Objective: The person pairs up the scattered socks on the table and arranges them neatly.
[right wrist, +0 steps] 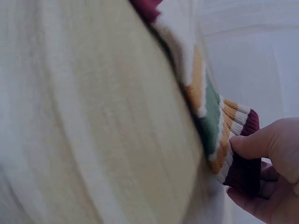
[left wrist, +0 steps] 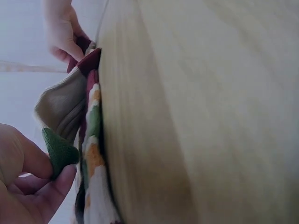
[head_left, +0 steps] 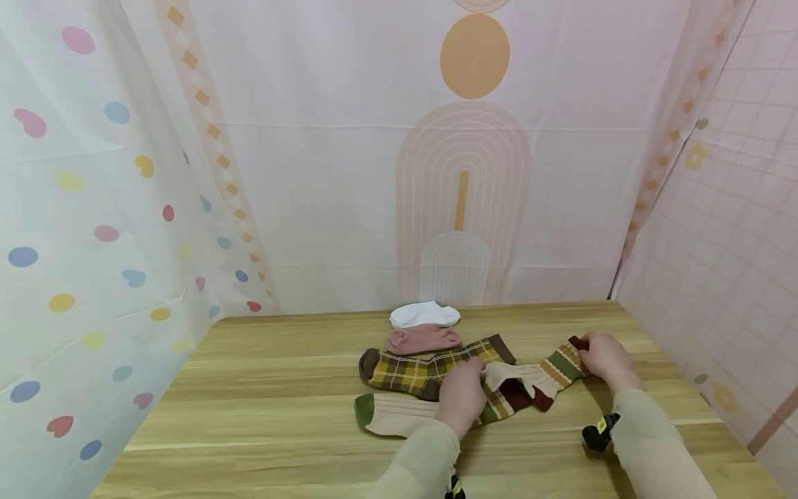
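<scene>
A striped beige sock (head_left: 563, 369) with a maroon heel stretches between my two hands. My left hand (head_left: 463, 396) pinches its green toe (left wrist: 60, 151) between thumb and fingers, as the left wrist view shows. At the other end, my right hand (head_left: 607, 357) grips the maroon cuff (right wrist: 244, 170), thumb on top and fingers beneath. Below the left hand lies a matching sock (head_left: 397, 416), flat on the table, with its green toe pointing left. The held sock partly overlaps that one, and the left hand hides its middle.
Behind the left hand, yellow-and-brown plaid socks (head_left: 402, 373) lie flat on the wooden table (head_left: 262, 416). Pink ankle socks (head_left: 424, 339) and white ankle socks (head_left: 424, 315) sit farther back. Patterned curtains (head_left: 324, 173) hang at the back and sides.
</scene>
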Demonstrator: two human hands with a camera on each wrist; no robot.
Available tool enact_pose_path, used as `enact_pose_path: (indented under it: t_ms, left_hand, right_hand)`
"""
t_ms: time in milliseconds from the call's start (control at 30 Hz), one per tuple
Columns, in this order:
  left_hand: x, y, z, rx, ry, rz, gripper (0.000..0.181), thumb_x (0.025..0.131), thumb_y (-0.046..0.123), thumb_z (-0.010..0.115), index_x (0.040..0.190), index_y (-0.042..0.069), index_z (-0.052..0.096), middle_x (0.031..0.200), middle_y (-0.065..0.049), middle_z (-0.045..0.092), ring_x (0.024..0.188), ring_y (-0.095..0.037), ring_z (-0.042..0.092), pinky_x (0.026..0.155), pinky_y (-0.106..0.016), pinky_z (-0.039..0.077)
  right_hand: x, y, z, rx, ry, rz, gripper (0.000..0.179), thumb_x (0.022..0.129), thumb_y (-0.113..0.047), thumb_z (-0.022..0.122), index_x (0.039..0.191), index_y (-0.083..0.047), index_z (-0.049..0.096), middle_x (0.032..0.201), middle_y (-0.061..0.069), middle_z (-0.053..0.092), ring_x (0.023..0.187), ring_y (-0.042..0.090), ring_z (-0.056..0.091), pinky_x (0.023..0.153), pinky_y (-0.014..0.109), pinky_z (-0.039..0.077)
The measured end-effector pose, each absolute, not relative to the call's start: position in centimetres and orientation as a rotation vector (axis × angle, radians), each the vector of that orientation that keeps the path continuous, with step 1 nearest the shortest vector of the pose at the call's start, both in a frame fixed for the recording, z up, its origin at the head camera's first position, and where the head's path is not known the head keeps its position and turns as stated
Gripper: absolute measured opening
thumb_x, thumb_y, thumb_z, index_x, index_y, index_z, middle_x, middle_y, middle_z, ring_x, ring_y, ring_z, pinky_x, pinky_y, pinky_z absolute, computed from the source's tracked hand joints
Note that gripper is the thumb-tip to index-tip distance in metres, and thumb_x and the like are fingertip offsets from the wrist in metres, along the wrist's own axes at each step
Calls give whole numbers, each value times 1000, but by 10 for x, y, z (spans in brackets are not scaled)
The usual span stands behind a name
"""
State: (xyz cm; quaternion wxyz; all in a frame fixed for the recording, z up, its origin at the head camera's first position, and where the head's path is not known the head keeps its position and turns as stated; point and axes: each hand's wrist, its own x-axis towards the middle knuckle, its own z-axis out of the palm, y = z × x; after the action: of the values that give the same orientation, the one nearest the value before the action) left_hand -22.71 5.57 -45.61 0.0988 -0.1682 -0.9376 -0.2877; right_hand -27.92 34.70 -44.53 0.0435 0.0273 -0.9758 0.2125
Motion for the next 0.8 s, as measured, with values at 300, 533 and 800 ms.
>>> enact_pose_path:
  t_ms: [300,533,800]
  left_hand:
    - [-230,42,-446,-506,-2589,-857,24,87,-10,63,102,6,72,88,-7,72,77,-23,69,66,-33,56]
    - [-231,30,-440,-479,-2525,-1076,21,87,-8,65,104,3,72,94,-8,72,84,-23,68,70,-32,55]
    - [-237,16,-427,-436,-2387,-1361,23,84,-13,65,102,-1,72,97,-12,70,88,-26,66,74,-34,54]
  right_hand:
    - [-270,351,-434,126,-2830,838,26,91,-5,58,110,13,54,100,32,61,88,44,60,77,57,47]
    - [-260,351,-413,93,-2804,924,46,95,-11,61,125,21,45,113,41,54,96,49,57,77,56,48]
    - [-252,349,-398,74,-2683,957,38,100,-15,58,118,17,51,109,38,57,92,46,58,74,51,47]
